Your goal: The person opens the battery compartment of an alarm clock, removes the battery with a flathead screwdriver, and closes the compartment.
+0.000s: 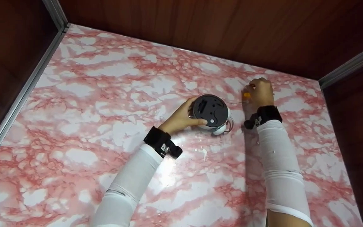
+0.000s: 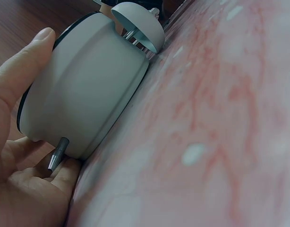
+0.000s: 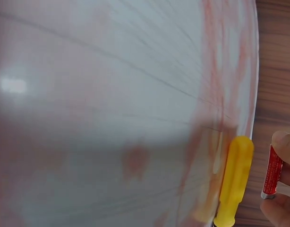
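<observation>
A twin-bell alarm clock lies face down on the table, its round black back with the battery slot upward. My left hand grips its side, the thumb over the edge of the back and the other fingers low along the pale body. In the left wrist view a bell and a short metal leg stick out of the casing. Off to the right, my right hand pinches a small red battery between thumb and fingers. Just beside that hand lies a yellow screwdriver handle.
The red-and-white marbled tabletop reaches back to a dark wood panel. Similar panels with metal edge strips stand at the left and right. A wire ring projects from the clock's lower right.
</observation>
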